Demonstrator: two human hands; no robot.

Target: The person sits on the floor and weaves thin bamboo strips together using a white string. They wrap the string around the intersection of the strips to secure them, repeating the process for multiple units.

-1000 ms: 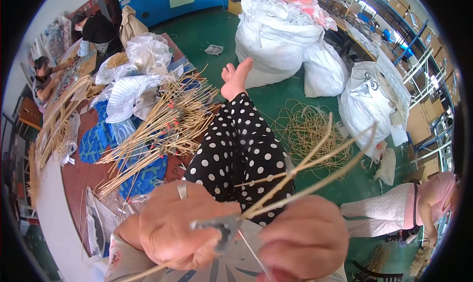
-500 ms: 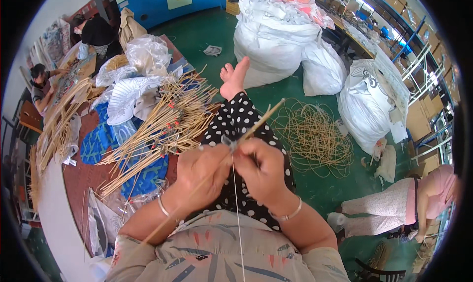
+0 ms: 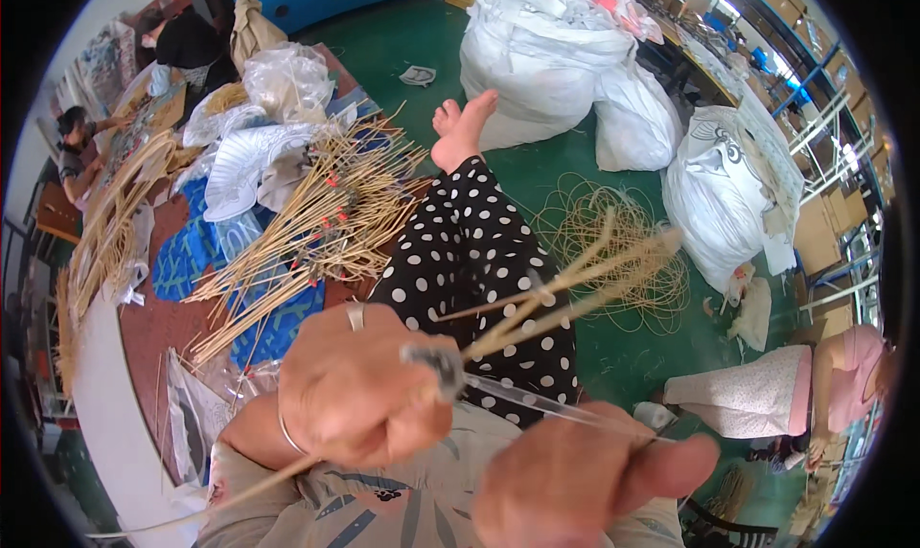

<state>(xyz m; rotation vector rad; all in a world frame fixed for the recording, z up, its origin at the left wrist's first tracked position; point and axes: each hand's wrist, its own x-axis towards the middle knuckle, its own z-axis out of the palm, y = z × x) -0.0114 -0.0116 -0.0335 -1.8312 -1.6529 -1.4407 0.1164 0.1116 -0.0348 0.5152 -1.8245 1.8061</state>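
Near the middle, my left hand point(image 3: 359, 385) is closed around thin pale sticks, bamboo or cane by their look. A grey wrapped joint point(image 3: 439, 368) shows beside its thumb. From there the sticks point(image 3: 546, 308) fan out to the right above my lap, and one long thin end trails to the lower left. My right hand point(image 3: 585, 471), blurred and closer to me, is closed on a thread point(image 3: 546, 402). This thread stretches taut from the joint to the right fingers and looks like a translucent band, perhaps smeared by motion.
Piled sticks point(image 3: 307, 232) with red and dark bits lie on the table at left, among plastic bags and blue cloth. A loose cane coil point(image 3: 613, 251) lies on the green floor. Large white sacks point(image 3: 527, 59) stand beyond. Other people point(image 3: 843, 376) are at right and far left.
My right hand has moved away from the joint, down and to the right, drawing the thread out. My left hand has come closer and the stick ends have swung to the right.
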